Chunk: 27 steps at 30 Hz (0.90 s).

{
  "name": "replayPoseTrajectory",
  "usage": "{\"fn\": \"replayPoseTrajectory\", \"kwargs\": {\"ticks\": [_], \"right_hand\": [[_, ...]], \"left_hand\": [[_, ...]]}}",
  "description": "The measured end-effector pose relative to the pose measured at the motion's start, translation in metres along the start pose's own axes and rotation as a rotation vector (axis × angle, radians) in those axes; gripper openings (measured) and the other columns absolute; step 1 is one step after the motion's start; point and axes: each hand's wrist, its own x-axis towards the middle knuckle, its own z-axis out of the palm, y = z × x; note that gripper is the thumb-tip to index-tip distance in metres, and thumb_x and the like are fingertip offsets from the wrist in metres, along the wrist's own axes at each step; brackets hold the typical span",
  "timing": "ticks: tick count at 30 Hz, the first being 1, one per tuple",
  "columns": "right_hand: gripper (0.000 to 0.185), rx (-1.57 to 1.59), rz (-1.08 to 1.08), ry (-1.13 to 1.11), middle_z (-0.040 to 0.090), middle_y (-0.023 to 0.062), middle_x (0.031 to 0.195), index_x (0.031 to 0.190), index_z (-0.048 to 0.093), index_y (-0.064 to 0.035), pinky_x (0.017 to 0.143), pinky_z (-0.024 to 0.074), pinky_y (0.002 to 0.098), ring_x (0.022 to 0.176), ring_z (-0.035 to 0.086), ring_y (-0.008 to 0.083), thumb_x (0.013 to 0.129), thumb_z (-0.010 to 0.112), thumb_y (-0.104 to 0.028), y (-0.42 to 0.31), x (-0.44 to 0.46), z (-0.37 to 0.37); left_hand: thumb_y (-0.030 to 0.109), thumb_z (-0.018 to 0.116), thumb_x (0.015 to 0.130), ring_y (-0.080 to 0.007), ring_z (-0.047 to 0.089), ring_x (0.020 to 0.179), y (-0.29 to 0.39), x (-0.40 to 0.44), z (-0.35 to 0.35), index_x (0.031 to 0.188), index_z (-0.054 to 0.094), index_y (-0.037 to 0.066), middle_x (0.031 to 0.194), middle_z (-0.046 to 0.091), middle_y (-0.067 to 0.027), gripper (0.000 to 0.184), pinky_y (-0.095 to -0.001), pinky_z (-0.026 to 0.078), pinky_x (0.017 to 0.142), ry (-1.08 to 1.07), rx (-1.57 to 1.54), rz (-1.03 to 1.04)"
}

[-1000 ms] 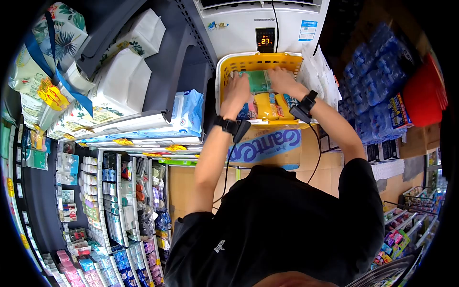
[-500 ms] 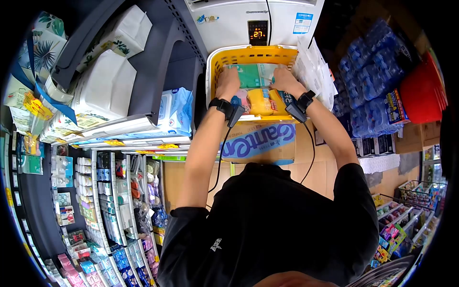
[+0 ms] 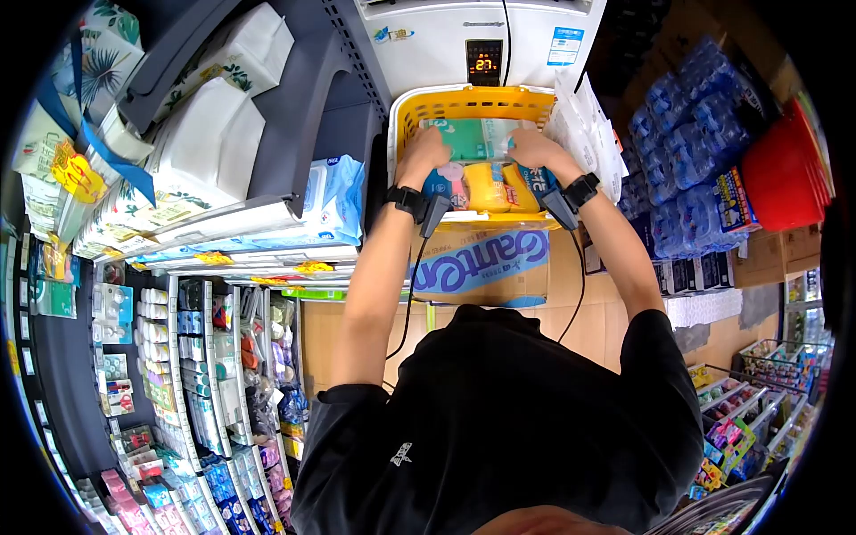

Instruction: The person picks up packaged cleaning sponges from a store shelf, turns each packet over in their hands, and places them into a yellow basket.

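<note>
A yellow and white basket (image 3: 473, 96) holds a flat green and clear pack (image 3: 468, 139) at its back and yellow packages (image 3: 489, 189) nearer to me. My left hand (image 3: 423, 155) is closed on the pack's left end. At the right end, my right hand (image 3: 535, 152) has its fingers pinched on the same pack. Blue and pink packaging (image 3: 446, 185) lies at the basket's front left. My fingertips are partly hidden on both sides.
Behind the basket stands a white appliance (image 3: 428, 53) with a lit display. A printed carton (image 3: 486, 267) is below it. Shelves of tissue packs (image 3: 209, 147) rise on the left. Bottled water packs (image 3: 691, 143) and red tubs (image 3: 780, 174) are on the right.
Both hands have shifted outward to the ends of the green pack, which now lies flatter and more exposed. The camera view has moved slightly.
</note>
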Motion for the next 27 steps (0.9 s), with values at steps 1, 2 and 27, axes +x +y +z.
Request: {"fn": "replayPoseTrajectory", "kwargs": {"ticks": [1, 2, 27], "right_hand": [[0.038, 0.053, 0.014, 0.022, 0.064, 0.0291, 0.118, 0.117, 0.063, 0.0031, 0.095, 0.0485, 0.0441, 0.108, 0.062, 0.0422, 0.092, 0.06, -0.025, -0.006, -0.01, -0.006], [0.037, 0.106, 0.027, 0.041, 0.064, 0.0278, 0.119, 0.119, 0.063, 0.001, 0.093, 0.0492, 0.0442, 0.106, 0.063, 0.0417, 0.093, 0.059, -0.026, -0.013, -0.02, -0.01], [0.065, 1.35, -0.943, -0.537, 0.055, 0.0205, 0.138, 0.152, 0.032, 0.0001, 0.091, 0.0498, 0.0355, 0.11, 0.062, 0.0245, 0.094, 0.061, -0.008, -0.362, -0.261, 0.017]], "left_hand": [[0.026, 0.065, 0.088, -0.0429, 0.057, 0.122, 0.0, -0.005, 0.002, 0.129, 0.059, -0.002, 0.127, 0.06, -0.029, 0.05, -0.0446, 0.046, 0.104, 0.085, -0.03, 0.025], [0.026, 0.065, 0.088, -0.0429, 0.057, 0.122, -0.001, -0.012, 0.005, 0.129, 0.059, -0.002, 0.127, 0.06, -0.029, 0.05, -0.0446, 0.046, 0.104, 0.087, -0.033, 0.019], [0.007, 0.059, 0.096, -0.0251, 0.057, 0.124, -0.105, -0.52, -0.046, 0.134, 0.054, -0.001, 0.15, 0.045, -0.0165, 0.039, -0.0353, 0.046, 0.098, 1.099, -1.036, -0.094]]}}
